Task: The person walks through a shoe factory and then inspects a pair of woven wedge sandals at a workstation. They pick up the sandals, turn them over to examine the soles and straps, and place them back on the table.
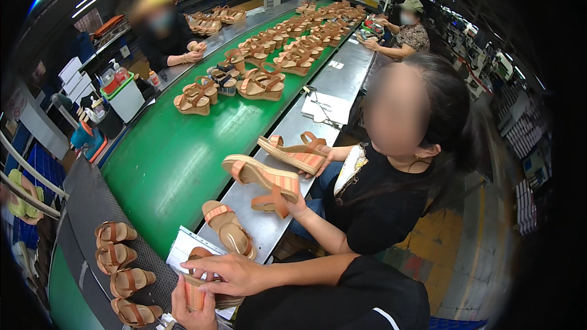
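A wedge sandal (194,294) with a woven orange-striped heel and brown strap is in my hands at the lower edge. My left hand (194,310) is wrapped round its striped side from below. My right hand (235,274) lies over the top, its thumb and fingers bent against the sandal near the strap; they partly hide it. Just beyond, another sandal (229,229) lies on the metal ledge, sole up toward me. White printed sheets (183,245) lie under and beside my hands.
Sandals stand in a column on a dark textured mat (92,208) at left. A green conveyor belt (165,159) carries many sandals (263,82). To my right, a co-worker (391,201) holds two wedge sandals (263,177). Two more people sit farther along. A bin of bottles (125,98) stands across the belt.
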